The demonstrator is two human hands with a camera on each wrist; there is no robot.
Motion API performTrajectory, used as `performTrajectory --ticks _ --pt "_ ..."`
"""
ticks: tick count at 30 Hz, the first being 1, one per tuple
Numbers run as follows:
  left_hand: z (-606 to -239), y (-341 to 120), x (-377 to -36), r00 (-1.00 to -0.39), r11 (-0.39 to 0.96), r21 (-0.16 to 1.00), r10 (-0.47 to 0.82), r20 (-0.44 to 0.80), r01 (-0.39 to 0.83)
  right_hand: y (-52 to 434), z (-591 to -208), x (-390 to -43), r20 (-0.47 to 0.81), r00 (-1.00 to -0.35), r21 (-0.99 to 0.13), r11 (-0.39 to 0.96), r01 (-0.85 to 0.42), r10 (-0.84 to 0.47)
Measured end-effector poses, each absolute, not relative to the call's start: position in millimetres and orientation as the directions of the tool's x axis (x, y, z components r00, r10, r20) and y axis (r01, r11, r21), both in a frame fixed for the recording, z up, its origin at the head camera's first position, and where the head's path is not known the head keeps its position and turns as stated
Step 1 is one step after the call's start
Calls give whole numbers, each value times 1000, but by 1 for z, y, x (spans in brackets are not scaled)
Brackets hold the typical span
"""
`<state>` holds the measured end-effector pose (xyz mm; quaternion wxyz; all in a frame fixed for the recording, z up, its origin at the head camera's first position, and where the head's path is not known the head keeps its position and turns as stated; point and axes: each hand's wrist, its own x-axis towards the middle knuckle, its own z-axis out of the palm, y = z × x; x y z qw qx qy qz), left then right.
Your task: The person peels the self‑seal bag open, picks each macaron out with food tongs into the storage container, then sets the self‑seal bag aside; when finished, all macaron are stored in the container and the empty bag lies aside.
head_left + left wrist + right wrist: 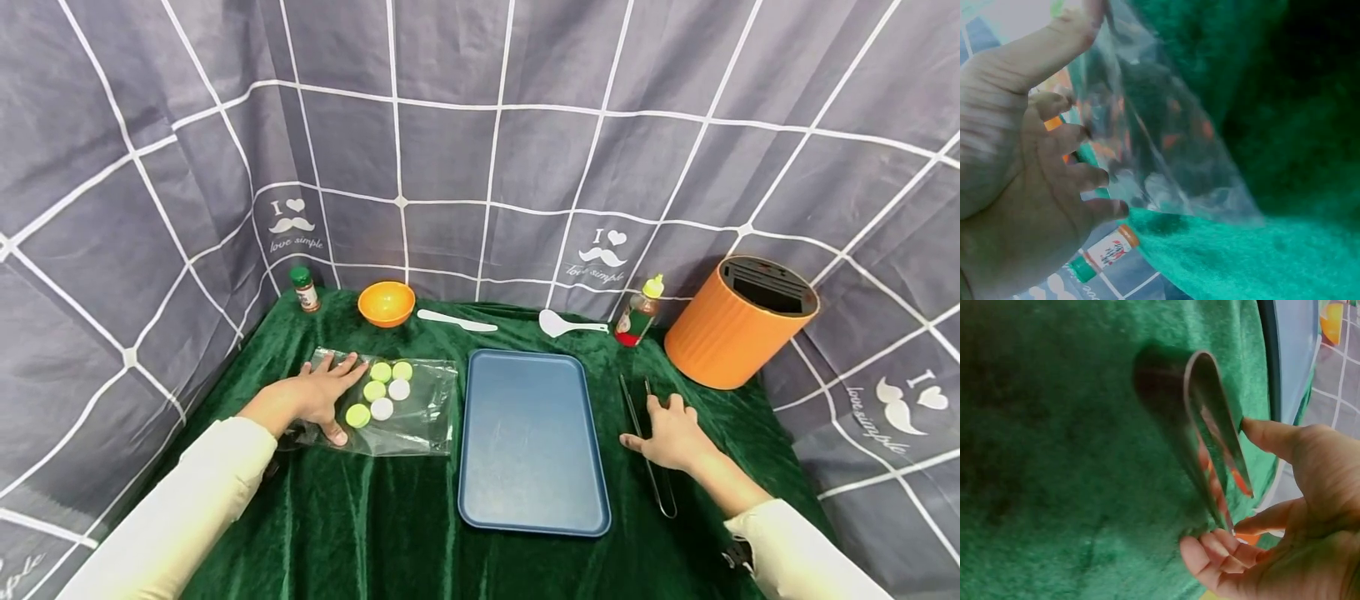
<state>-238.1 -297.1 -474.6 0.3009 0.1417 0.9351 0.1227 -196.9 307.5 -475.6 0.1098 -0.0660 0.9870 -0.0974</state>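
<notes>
My left hand (318, 396) rests with spread fingers on the left end of a clear plastic bag (423, 429). Several light-green and white round discs (377, 390) lie in a cluster beside the fingertips. In the left wrist view, the thumb and the fingers stand wide apart with the bag's film (1160, 144) behind them. My right hand (671, 433) is over a pair of metal tongs (660, 487) lying with the bend toward me. In the right wrist view, the thumb and fingers stand apart, one on each side of the tongs' arms (1235, 450).
A blue tray (532, 442) lies between the hands. Along the back stand a green-capped shaker (305, 292), orange bowl (386, 304), white knife (457, 321), white ladle (566, 323), yellow-topped sauce bottle (639, 312) and orange knife block (720, 333). Grey curtains (480, 150) enclose the green cloth.
</notes>
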Motion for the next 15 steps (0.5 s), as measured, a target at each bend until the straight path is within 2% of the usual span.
performTrajectory --ticks 3,8,11,15 --pt "-470 -296 -241 -772 922 328 358 -525 204 310 -476 -196 -214 -965 -212 971 -108 -154" --pt "-470 -297 -241 -759 860 458 450 -471 225 315 -477 -194 -223 -962 -213 971 -106 -154" --pt "-485 -303 -246 -757 827 502 493 -429 254 316 -477 -192 -232 -960 -219 970 -106 -157" --pt "-508 -311 -254 -770 827 499 488 -410 258 317 -477 -189 -249 -957 -234 968 -88 -147"
